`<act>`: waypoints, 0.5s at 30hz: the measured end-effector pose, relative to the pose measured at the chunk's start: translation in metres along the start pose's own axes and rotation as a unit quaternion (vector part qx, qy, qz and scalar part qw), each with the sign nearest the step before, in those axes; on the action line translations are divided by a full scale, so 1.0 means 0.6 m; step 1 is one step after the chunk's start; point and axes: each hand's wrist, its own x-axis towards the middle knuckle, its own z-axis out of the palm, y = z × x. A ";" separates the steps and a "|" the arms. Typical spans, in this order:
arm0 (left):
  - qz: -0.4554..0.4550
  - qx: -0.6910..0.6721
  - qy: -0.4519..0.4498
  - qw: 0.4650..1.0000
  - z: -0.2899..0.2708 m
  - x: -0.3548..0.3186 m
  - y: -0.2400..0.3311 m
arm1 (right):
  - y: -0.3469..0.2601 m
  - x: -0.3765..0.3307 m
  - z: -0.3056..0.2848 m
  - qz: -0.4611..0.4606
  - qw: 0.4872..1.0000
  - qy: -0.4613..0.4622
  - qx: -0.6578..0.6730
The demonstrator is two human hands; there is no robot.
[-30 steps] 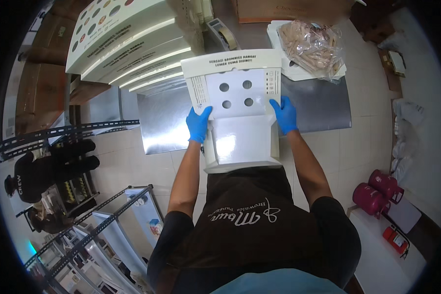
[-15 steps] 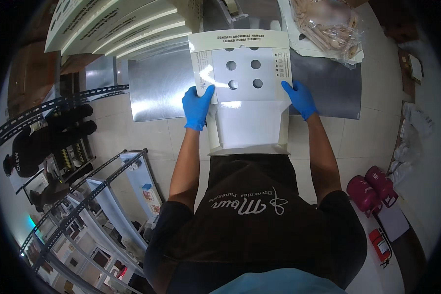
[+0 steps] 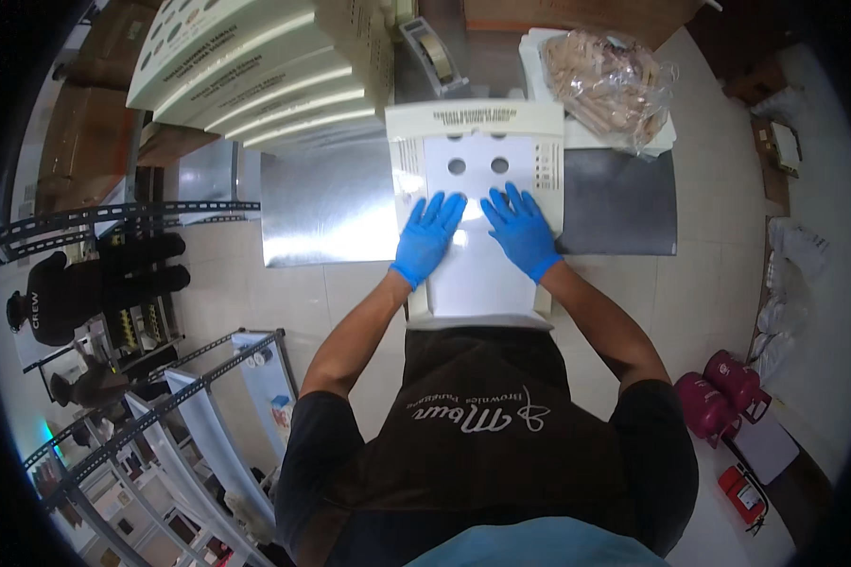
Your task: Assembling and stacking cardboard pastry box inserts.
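A cream cardboard box [image 3: 487,283] with a white inside and round holes in its panel lies unfolded before me. Its near end reaches over the front edge of the steel table [image 3: 326,203] to my apron. My left hand [image 3: 427,236], in a blue glove, rests flat on the left part of the box with fingers stretched forward. On the right part, my right hand [image 3: 520,231], gloved alike, presses down with fingers spread. Both hands lie below the round holes, a small gap between them. Neither one grips anything.
Stacked folded boxes [image 3: 284,85] stand at the back left. Behind the box sits a tape dispenser [image 3: 433,57]. A clear bag of wooden cutlery [image 3: 605,80] lies at the back right. Pink gas cylinders [image 3: 714,397] and a fire extinguisher [image 3: 742,496] are on the right; metal shelving [image 3: 208,378] is on the left.
Both hands have let go of the box's side edges and moved inward onto its surface, fingers now laid out flat. The raised near part of the box now looks flatter.
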 end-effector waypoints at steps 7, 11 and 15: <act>0.024 -0.082 0.063 0.994 0.053 -0.028 0.034 | 0.024 -0.064 0.055 -0.085 0.993 -0.074 0.048; 0.036 -0.137 -0.032 0.989 0.063 -0.025 0.052 | -0.001 -0.052 0.029 -0.104 0.992 -0.042 0.054; -0.017 -0.129 -0.036 0.991 0.049 -0.028 0.042 | 0.046 -0.100 0.023 -0.017 0.991 -0.117 0.059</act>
